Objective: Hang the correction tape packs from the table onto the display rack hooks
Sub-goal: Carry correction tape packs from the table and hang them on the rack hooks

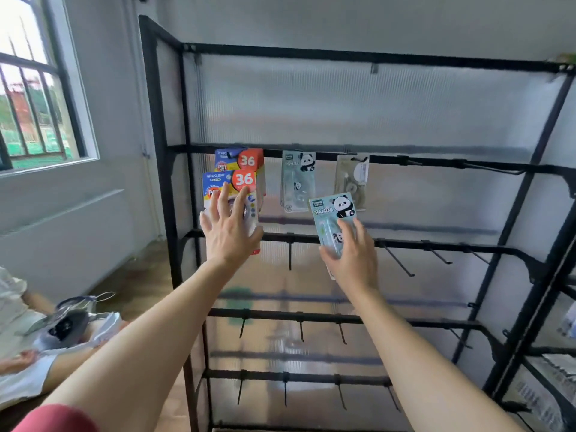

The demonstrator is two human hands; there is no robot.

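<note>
My left hand [229, 226] holds a colourful "36" correction tape pack [232, 185] up against the black display rack [311, 152], just below an identical pack [241, 159] that hangs from the second bar. My right hand [350, 255] grips a pale blue panda pack [333, 213] by its lower part, tilted, in front of the rack. A matching panda pack [298, 182] hangs on the same bar, and a beige pack [352, 179] hangs to its right.
Several bare black hooks [399, 260] stick out from the lower bars and from the right end of the second bar. A second rack [554, 307] stands at the right. At lower left another person [18, 322] sits with packets. A window [34, 88] is at the left.
</note>
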